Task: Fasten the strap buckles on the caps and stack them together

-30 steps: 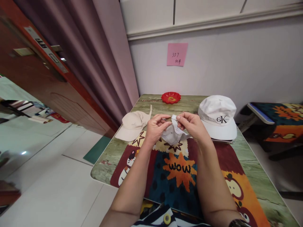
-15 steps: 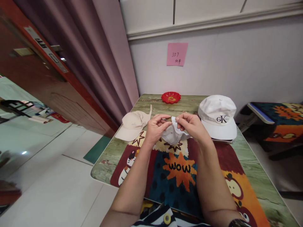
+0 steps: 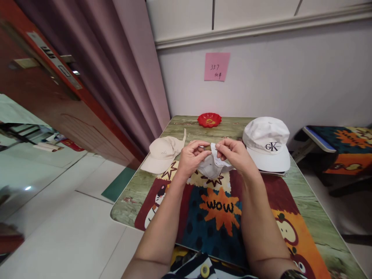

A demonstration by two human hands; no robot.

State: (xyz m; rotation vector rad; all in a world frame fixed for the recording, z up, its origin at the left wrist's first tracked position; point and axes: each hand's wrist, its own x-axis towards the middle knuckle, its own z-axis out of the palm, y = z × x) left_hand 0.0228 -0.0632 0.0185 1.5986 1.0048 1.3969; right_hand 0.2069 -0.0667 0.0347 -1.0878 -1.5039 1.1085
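Note:
A white cap (image 3: pixel 209 167) rests on the patterned mat, partly covered by my hands. My right hand (image 3: pixel 236 154) pinches a raised white edge of it between thumb and fingers. Close by on the left, my left hand (image 3: pixel 190 158) is closed in a pinch at the same part of the cap, probably its strap; the fingers hide the exact grip. A beige cap (image 3: pixel 160 154) with a loose strap pointing up lies left of my hands. To the right sits another white cap (image 3: pixel 267 143) with dark letters on its front.
A red scalloped dish (image 3: pixel 209 120) stands at the table's back. The mat (image 3: pixel 197 217) covers the middle of the wood-patterned table (image 3: pixel 322 221). A wooden door (image 3: pixel 43 93) and purple curtain (image 3: pixel 133 69) are at left, a second table (image 3: pixel 348 143) at right.
Both hands stay at the white cap with almost no movement. The camera view shifts very slightly.

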